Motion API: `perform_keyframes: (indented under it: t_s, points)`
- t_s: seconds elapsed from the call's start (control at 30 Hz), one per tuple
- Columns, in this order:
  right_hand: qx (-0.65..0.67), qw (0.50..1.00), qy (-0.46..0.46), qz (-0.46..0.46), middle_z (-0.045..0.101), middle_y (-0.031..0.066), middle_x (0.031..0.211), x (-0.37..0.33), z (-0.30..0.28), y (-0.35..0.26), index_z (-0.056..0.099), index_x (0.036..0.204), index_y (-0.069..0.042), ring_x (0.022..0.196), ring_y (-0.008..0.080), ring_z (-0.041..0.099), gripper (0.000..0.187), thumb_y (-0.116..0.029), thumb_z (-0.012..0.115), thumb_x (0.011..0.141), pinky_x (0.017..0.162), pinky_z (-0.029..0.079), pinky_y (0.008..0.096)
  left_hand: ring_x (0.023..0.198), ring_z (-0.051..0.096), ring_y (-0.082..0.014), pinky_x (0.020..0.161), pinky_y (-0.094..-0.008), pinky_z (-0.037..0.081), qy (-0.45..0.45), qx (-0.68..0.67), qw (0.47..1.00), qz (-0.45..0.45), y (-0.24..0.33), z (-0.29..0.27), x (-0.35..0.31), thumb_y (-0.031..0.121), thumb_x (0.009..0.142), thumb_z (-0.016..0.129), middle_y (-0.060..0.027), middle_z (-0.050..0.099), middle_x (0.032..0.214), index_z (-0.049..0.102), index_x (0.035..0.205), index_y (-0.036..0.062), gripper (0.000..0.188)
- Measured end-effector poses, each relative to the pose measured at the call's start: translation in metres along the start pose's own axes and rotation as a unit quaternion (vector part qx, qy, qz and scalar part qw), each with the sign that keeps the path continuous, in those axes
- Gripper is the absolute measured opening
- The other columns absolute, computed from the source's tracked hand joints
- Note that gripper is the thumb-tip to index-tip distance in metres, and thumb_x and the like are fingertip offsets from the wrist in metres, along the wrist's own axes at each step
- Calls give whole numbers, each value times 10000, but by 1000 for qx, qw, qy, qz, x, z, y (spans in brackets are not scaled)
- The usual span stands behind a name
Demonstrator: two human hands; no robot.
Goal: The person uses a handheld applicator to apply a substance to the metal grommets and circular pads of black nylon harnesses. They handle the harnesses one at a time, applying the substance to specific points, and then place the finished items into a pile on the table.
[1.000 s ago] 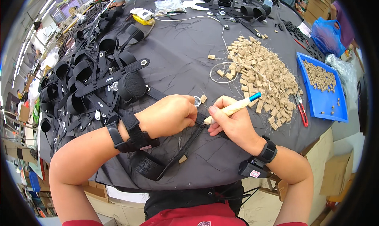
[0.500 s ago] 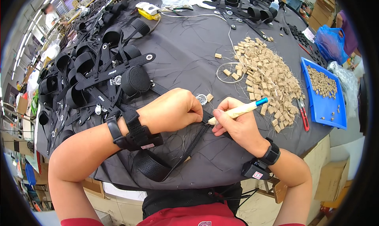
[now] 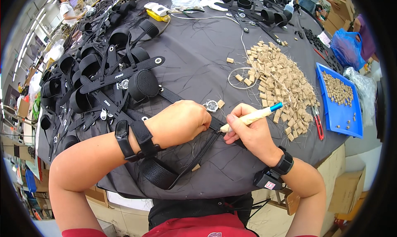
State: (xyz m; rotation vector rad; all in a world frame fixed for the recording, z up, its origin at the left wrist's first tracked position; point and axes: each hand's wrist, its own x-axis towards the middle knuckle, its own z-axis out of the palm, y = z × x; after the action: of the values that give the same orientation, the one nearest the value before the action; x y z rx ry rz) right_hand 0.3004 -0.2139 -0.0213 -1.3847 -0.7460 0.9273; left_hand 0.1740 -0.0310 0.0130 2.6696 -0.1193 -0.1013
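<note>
My right hand [image 3: 251, 131] grips a pen-shaped tool [image 3: 252, 116] with a cream wrapped handle and a blue end. The tool's tip meets a black leather strap [image 3: 205, 148] at a joint between my hands. Closed and turned knuckles up, my left hand [image 3: 180, 122] pinches this strap just left of the tip; its fingertips are partly hidden. The strap runs down to a black leather cuff [image 3: 158, 173] near the table's front edge. Just beyond my hands lie a small clear disc [image 3: 211, 106] and a tan tab [image 3: 221, 103].
Black straps and cuffs [image 3: 93, 67] are heaped at left. A pile of tan tabs [image 3: 285, 86] lies at right, beside red-handled scissors [image 3: 318, 125] and a blue tray [image 3: 359, 127]. A white cord [image 3: 242, 40] crosses the grey cloth. People stand around the far edge.
My left hand has rolled over slightly and its wrist has turned, still at the strap. My right hand and the tool have shifted very little. A person at far left has moved.
</note>
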Motion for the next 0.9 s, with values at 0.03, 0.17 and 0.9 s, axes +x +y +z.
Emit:
perform_keyframes:
  t_s: [0.03, 0.17, 0.9]
  points:
    - [13, 1000, 6, 2, 646, 62, 768, 0, 2, -1, 559, 890, -14, 616, 105, 659, 170, -159, 617, 956, 527, 564, 231, 813, 658, -319, 753, -387, 524, -6, 1, 1000, -2, -1, -1, -1, 91, 820, 652, -137, 672, 836, 702, 881, 13, 111]
    - [56, 998, 18, 22, 645, 56, 768, 1, 1, -2, 563, 875, -14, 611, 94, 651, 179, -160, 638, 947, 519, 556, 224, 814, 657, -317, 759, -392, 523, -12, -15, 1000, -12, -3, -12, -7, 105, 823, 654, -136, 665, 829, 697, 867, 12, 112]
    - [-60, 998, -20, 25, 639, 35, 694, 31, 20, -7, 589, 881, -36, 554, 63, 594, 215, -227, 673, 930, 463, 441, 182, 778, 668, -334, 722, -396, 513, 47, -70, 996, -39, -21, -3, -18, 112, 801, 676, -161, 684, 788, 686, 840, -4, 123]
